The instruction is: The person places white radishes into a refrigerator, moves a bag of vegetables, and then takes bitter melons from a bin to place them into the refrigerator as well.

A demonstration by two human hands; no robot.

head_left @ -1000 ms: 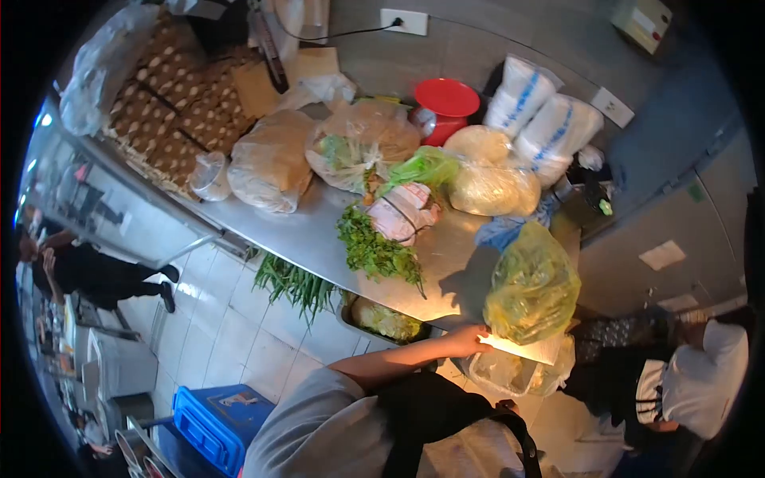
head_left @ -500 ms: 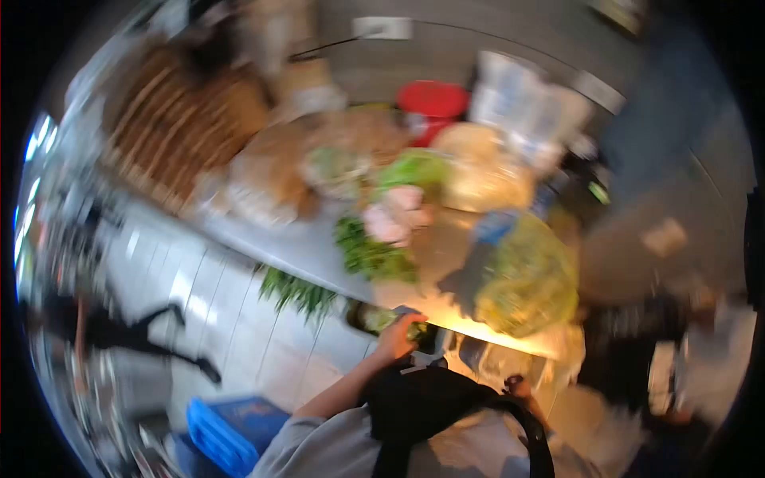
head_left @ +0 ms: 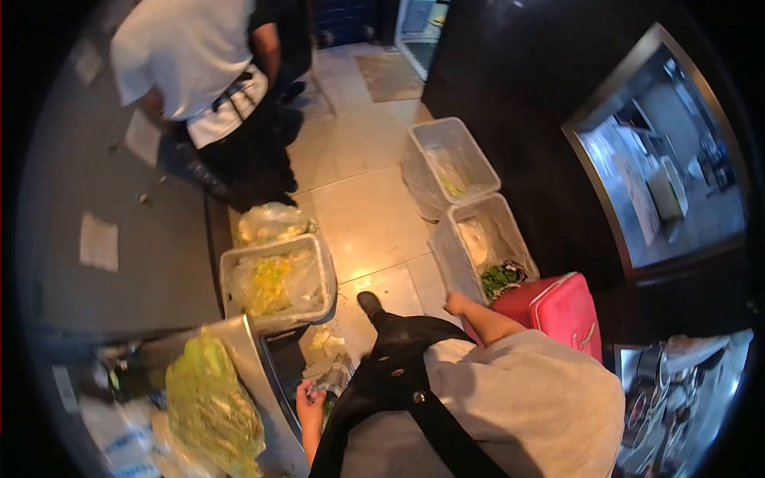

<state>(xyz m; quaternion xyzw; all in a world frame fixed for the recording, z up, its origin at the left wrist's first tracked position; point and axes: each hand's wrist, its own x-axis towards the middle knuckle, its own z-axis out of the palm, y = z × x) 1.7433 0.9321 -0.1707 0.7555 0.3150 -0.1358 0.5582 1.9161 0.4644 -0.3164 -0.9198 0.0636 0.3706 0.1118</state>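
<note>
Right hand (head_left: pixel 457 303) hangs near 2 pale bins (head_left: pixel 504 225).

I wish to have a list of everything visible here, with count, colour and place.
Nearby person: one, white top, upper left
Cabinet-like surface: one, grey, left
Papers: at least two, white, on that surface
Mat: one, brown, top centre
Right-side bins: two, whitish, floor
Greens: one bunch, green, nearer right-side bin
Left-side bin: one, whitish, floor
Table: one, silvery, lower left
Bag: one, yellow-green, on table
Box: one, red-pink, right
Framed opening: one, silvery frame, right
Kitchenware: several, silvery, lower right
Silvery object: one, beside left hand, unclear
Apron: one, black, on wearer
Left hand: one, bare, below left-side bin
Right hand: one, bare, near box
</note>
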